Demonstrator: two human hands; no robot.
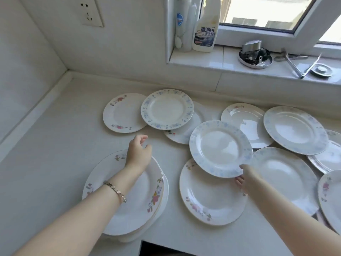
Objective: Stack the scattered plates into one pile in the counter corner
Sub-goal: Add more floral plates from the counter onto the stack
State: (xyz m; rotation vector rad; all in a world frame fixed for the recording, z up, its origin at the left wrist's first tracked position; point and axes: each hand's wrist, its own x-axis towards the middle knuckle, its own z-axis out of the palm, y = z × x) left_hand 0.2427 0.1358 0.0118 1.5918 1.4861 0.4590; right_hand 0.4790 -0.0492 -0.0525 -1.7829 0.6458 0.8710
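Observation:
Several white plates lie scattered over the pale counter (55,137). My right hand (246,179) grips the near rim of a blue-flowered plate (220,148) and holds it tilted above a pink-flowered plate (208,196). My left hand (138,152) hovers with fingers apart over the far edge of a small pile of pink-flowered plates (136,198) at the counter's front. Farther back, a blue-rimmed plate (167,109) overlaps a pink-flowered plate (122,112). More plates (295,129) overlap at the right.
The counter corner (69,72) is at the back left, under a wall socket (90,12). On the window sill stand cleaner bottles (205,26), a metal dish of utensils (255,57) and tongs (295,65). A dark gap (160,249) opens at the counter's front edge.

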